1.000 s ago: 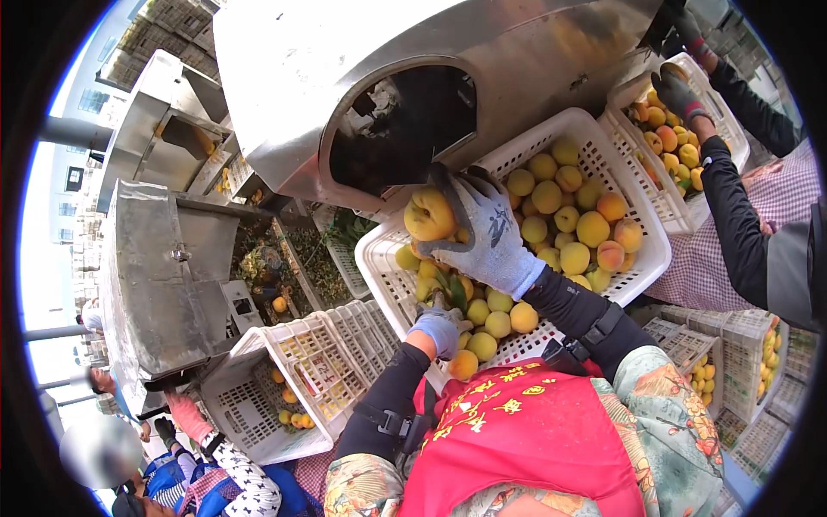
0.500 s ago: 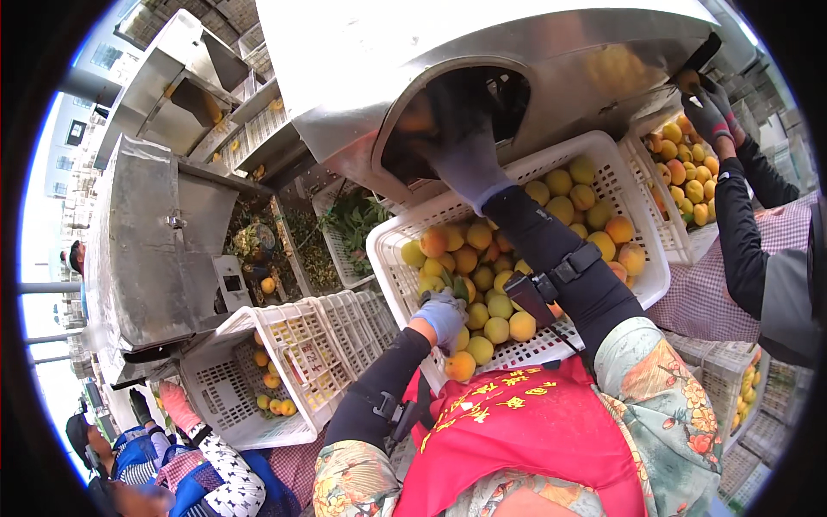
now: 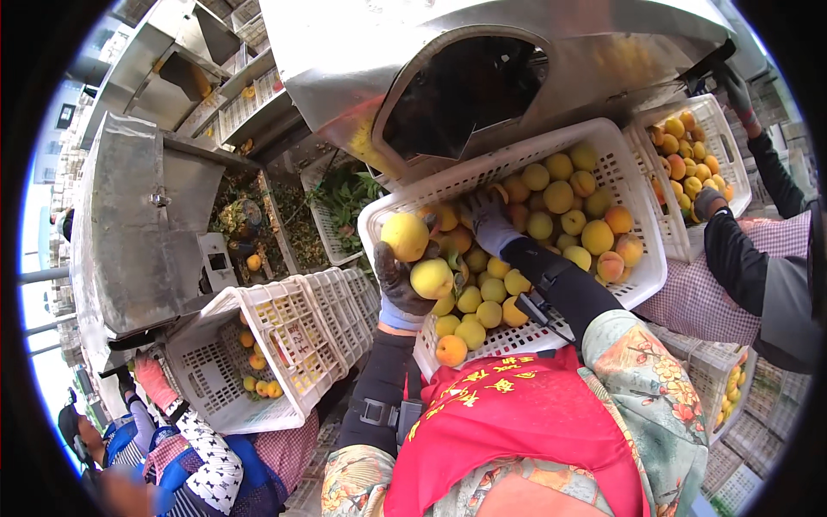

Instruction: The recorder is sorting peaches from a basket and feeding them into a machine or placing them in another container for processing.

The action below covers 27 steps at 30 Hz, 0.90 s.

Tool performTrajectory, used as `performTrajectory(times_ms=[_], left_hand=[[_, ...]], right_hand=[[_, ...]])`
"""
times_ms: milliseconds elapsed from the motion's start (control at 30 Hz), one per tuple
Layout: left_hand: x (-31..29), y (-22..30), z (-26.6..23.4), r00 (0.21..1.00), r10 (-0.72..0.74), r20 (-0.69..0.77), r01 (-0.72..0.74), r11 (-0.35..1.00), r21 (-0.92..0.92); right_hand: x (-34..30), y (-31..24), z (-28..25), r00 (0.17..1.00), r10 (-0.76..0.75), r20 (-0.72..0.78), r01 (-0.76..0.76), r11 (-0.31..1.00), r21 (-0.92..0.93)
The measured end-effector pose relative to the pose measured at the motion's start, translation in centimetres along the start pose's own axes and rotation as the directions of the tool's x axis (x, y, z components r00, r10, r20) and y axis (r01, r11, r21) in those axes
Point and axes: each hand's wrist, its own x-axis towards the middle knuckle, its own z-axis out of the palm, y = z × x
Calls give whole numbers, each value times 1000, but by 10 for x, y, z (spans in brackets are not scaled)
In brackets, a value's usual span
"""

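My left hand (image 3: 399, 284), in a grey-blue glove with a dark, stained palm, is closed around two yellow peaches (image 3: 431, 278) above the left end of a white plastic crate (image 3: 644, 215). My gloved right hand (image 3: 489, 222) reaches down among the peaches at the crate's far side. Its fingers spread over the fruit, with their tips partly hidden. Several yellow, green-tinged and orange peaches (image 3: 493, 290) fill the crate, and a green leaf lies near my left hand. Just beyond it, the round dark opening (image 3: 465, 95) of a metal machine faces me.
At left stands a tilted white crate (image 3: 297, 345) with a few peaches, beside a metal housing (image 3: 129, 224). A crate of leaves (image 3: 345, 207) sits behind. Co-workers are on both sides; one at right has a gloved hand (image 3: 711, 203) by another peach crate (image 3: 732, 164).
My right hand has come out of the machine's opening and down into the crate. My left hand has risen from the crate's near left side with two peaches.
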Motion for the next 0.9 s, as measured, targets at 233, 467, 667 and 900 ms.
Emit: performTrajectory(times_ms=[233, 467, 667, 900], left_hand=[[-2, -10, -19, 939, 56, -339, 64, 941, 332], [9, -21, 26, 996, 55, -69, -42, 983, 177], [15, -11, 48, 980, 199, -6, -186, 925, 331], [8, -1, 47, 970, 242, -25, -191, 818, 543]], right_hand=[[-27, 54, -84, 994, -112, 1, 54, 485, 873], [-63, 72, -147, 979, 22, -204, 200, 113, 973], [-60, 59, -184, 820, 251, -514, 396, 399, 827], [-16, 71, -197, 796, 334, -505, 248, 580, 776]])
